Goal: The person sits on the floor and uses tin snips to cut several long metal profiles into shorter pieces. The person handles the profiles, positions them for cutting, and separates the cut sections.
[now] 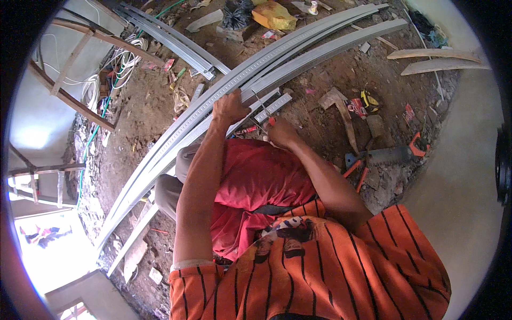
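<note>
Long, pale metal channels [176,140] run diagonally across the ground in front of me. My left hand [230,109] is closed around the edge of one channel, pressing it near its middle. Just to the right, my right hand [284,133] grips the red handle of a small, thin-framed hacksaw [260,101]. Its frame reaches forward over the channel; whether the blade touches the metal is too small to tell. Short channel offcuts [274,106] lie beside the saw. Red cloth [261,176] covers my lap, just behind both hands.
At right lie a large handsaw [386,156] with an orange handle, an orange-handled tool [358,175] and a yellow tape measure [369,101]. More channels [168,42], coiled white cable [128,63] and a yellow bag [273,15] are farther off. Wooden framing [69,80] stands left.
</note>
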The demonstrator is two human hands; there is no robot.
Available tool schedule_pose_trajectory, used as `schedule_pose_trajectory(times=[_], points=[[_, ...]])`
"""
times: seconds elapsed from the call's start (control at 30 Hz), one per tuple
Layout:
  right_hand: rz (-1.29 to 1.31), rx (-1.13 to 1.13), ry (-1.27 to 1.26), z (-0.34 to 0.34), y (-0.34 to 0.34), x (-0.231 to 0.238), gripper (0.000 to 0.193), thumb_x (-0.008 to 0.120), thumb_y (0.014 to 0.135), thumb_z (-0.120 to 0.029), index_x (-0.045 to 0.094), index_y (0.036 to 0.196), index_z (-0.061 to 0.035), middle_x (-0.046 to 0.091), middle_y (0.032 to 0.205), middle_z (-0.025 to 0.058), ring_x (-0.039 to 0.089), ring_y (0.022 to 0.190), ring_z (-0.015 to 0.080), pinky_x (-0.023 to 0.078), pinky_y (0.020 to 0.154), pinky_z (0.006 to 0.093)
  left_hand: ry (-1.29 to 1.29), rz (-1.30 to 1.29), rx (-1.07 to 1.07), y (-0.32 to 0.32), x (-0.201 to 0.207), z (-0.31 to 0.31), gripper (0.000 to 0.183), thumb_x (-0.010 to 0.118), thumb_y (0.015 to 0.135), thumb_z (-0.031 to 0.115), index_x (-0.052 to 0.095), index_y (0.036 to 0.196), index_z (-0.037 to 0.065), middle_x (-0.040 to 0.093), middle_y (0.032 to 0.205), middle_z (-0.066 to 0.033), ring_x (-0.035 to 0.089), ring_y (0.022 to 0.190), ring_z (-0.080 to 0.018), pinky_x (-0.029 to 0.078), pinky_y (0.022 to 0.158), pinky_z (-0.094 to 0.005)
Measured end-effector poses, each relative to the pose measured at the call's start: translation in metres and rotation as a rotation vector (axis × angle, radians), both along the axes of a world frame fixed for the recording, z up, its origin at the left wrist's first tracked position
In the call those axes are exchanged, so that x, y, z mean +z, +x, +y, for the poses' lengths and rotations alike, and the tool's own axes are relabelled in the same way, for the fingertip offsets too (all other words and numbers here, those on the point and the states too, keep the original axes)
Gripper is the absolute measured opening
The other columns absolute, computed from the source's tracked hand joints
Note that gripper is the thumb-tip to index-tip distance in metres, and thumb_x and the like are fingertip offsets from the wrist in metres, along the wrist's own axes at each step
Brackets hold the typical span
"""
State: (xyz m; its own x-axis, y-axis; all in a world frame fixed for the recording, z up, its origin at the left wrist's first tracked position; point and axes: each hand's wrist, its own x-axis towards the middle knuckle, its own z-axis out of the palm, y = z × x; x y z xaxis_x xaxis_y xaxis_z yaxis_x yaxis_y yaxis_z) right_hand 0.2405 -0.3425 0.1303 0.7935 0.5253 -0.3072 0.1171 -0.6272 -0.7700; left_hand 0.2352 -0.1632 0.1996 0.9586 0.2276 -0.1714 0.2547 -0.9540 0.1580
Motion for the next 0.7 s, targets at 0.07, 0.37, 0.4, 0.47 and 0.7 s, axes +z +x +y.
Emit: schedule_pose_trajectory(times=[0.07, 0.37, 0.4, 0.47, 0.7], points=[[-0.060, -0.036, -0.013, 0.003, -0.003, -0.003, 0.036, 0.051, 0.083, -0.033, 0.057, 0.092, 0.0012, 0.061, 0.091, 0.0252, 0.058, 0.087, 0.0404, 0.044, 0.074, 0.0468, 0.038, -0.015, 0.042, 0.002, -0.004, -0.001, 0.041, 0.062, 0.071, 0.025, 0.054, 0.106, 0.005, 0.061, 0.100, -0.0214, 0.060, 0.093, -0.0356, 0.048, 0.081, -0.0445], [-0.053, -0.176, -0.058, 0.008, -0.002, -0.015, 0.041, 0.052, 0.083, -0.036, 0.055, 0.095, 0.0031, 0.062, 0.086, 0.0235, 0.059, 0.088, 0.0394, 0.045, 0.077, 0.0464, 0.078, -0.077, 0.094, 0.002, -0.005, -0.005, 0.031, 0.058, 0.075, 0.020, 0.050, 0.101, 0.004, 0.064, 0.087, -0.0219, 0.063, 0.083, -0.0370, 0.049, 0.075, -0.0462], [-0.055, -0.166, -0.048, 0.008, -0.003, -0.012, 0.040, 0.052, 0.083, -0.036, 0.055, 0.095, 0.0023, 0.062, 0.083, 0.0225, 0.060, 0.085, 0.0384, 0.046, 0.075, 0.0458, 0.080, -0.081, 0.094, 0.002, -0.004, -0.004, 0.031, 0.058, 0.075, 0.020, 0.050, 0.101, 0.005, 0.064, 0.088, -0.0218, 0.063, 0.084, -0.0368, 0.049, 0.075, -0.0464], [-0.054, -0.167, -0.015, 0.012, -0.003, -0.013, 0.039, 0.053, 0.083, -0.037, 0.056, 0.092, 0.0007, 0.063, 0.076, 0.0206, 0.061, 0.080, 0.0365, 0.047, 0.072, 0.0445, 0.082, -0.088, 0.092, 0.001, -0.002, -0.003, 0.032, 0.059, 0.075, 0.020, 0.050, 0.101, 0.005, 0.064, 0.088, -0.0215, 0.063, 0.084, -0.0365, 0.049, 0.074, -0.0467], [0.034, -0.163, -0.007, 0.015, 0.003, 0.006, 0.037, 0.053, 0.084, -0.037, 0.060, 0.086, -0.0004, 0.061, 0.065, 0.0168, 0.062, 0.068, 0.0330, 0.046, 0.062, 0.0417, 0.154, -0.187, 0.131, 0.002, 0.003, -0.011, 0.031, 0.059, 0.075, 0.016, 0.050, 0.103, 0.008, 0.062, 0.097, -0.0150, 0.061, 0.094, -0.0324, 0.048, 0.078, -0.0438]])
